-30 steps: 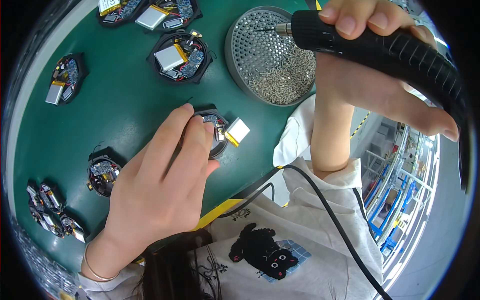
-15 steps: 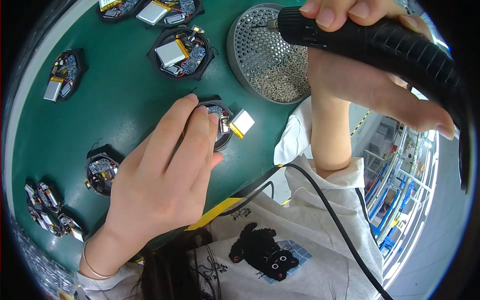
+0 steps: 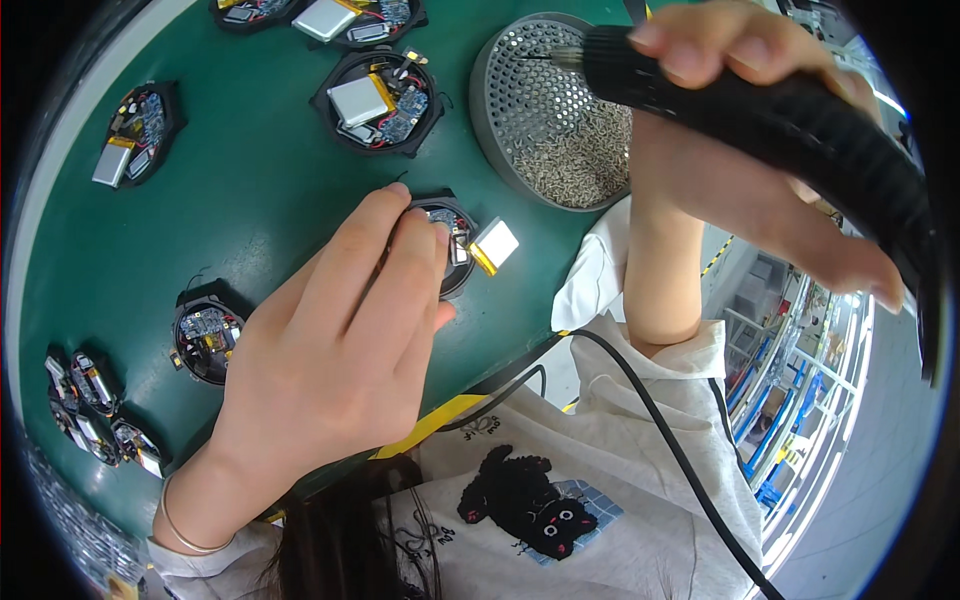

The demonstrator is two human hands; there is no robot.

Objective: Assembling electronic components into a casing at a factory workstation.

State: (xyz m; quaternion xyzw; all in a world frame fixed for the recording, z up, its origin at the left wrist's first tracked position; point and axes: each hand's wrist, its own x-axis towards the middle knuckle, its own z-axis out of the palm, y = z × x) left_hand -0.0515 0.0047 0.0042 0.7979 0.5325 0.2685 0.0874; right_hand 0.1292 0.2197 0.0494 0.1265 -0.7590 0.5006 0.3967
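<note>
My left hand (image 3: 340,350) lies flat on the green mat with its fingertips pressed on a round black device (image 3: 452,240) with an exposed circuit board. A small silver battery (image 3: 495,245) on yellow tape hangs off that device's right side. My right hand (image 3: 740,190) is wrapped around a black electric screwdriver (image 3: 770,110), held high at the upper right. The screwdriver's tip points into a round grey perforated tray (image 3: 530,100) that holds several small screws.
More open round devices with batteries lie on the green mat (image 3: 250,180): one (image 3: 378,100) at top centre, one (image 3: 135,130) at upper left, one (image 3: 205,340) left of my wrist, several (image 3: 90,410) at the lower left. The screwdriver's black cable (image 3: 660,430) crosses my shirt.
My right hand has carried the screwdriver a little left and down, bringing its tip over the screw tray. My left hand stays on the round device.
</note>
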